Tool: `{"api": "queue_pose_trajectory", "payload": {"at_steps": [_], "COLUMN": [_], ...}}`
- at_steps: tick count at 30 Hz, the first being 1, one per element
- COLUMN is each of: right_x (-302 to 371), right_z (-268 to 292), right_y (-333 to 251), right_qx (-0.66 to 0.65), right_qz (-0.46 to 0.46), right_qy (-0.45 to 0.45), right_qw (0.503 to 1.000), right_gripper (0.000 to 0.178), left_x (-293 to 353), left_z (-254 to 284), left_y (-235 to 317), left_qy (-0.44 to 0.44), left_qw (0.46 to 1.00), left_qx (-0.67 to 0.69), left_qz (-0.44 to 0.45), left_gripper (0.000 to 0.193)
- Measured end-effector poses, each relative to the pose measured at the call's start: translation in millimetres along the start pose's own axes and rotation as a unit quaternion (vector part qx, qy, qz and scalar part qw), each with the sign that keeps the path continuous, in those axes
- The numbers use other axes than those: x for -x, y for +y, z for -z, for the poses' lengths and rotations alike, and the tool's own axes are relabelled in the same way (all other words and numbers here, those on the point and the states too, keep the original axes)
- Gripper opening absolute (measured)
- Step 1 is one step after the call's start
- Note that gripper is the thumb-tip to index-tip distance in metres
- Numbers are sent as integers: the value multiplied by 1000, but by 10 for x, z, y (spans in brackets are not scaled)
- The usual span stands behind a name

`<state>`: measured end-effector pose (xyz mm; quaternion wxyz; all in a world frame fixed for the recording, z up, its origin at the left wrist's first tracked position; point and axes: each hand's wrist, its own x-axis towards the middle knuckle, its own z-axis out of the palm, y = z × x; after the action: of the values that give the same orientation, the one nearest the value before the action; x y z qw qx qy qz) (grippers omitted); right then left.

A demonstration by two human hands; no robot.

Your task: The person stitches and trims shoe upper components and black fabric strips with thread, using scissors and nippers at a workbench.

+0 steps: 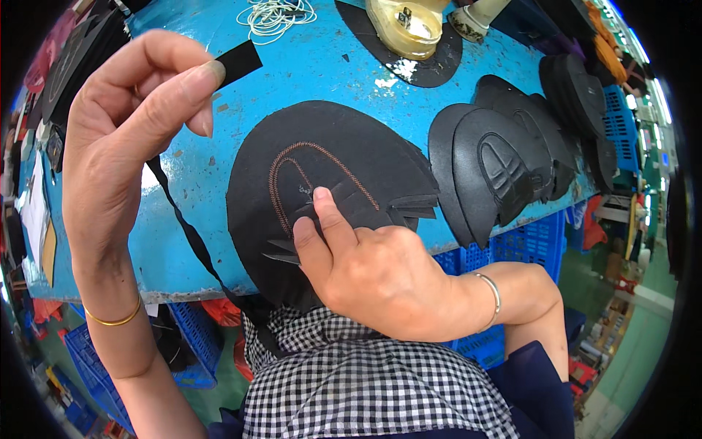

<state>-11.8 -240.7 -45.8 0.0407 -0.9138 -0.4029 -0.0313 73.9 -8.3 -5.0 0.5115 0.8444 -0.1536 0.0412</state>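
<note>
My left hand (128,117) is raised on the left. It pinches a small black rectangular strip (241,64) between thumb and fingers, above the blue table. In front of me lies a stack of black curved pieces, like shoe uppers; the top piece (322,128) has arched brown stitching. My right hand (380,274) reaches in from the right. Two of its fingers are stretched out and rest on this top piece inside the stitched arch, beside small pale marks. Its other fingers are curled, and its thumb is hidden. The stack's lower edge overhangs the table's front edge.
More black embossed pieces (468,146) are stacked at the right. A yellowed container (409,29) stands on a black piece at the back, near white cord (274,18). A black strap (190,234) hangs at the left. Blue crates (197,344) stand below the blue table (175,278).
</note>
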Motion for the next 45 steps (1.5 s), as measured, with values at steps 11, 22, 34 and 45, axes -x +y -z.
{"api": "queue_pose_trajectory", "payload": {"at_steps": [11,22,34,45], "right_x": [674,1677,88,-97], "right_z": [10,-32,-21,-26], "right_y": [882,1654,1034,984], "right_qx": [-541,-546,-217,-205], "right_qz": [-380,-453,92,79], "right_qy": [215,377,-30,-5], "right_qw": [719,595,971,976], "right_gripper": [28,29,18,20], "left_x": [-33,-104,-104,-148], "left_z": [-192,-639,-591,-570], "left_y": [158,-58,-110,-169], "left_qy": [-225,-397,-314,-334], "left_qw": [945,915,925,919], "left_qx": [162,-55,-207,-198], "left_qz": [173,43,-54,-61], "left_gripper": [12,13,24,17]}}
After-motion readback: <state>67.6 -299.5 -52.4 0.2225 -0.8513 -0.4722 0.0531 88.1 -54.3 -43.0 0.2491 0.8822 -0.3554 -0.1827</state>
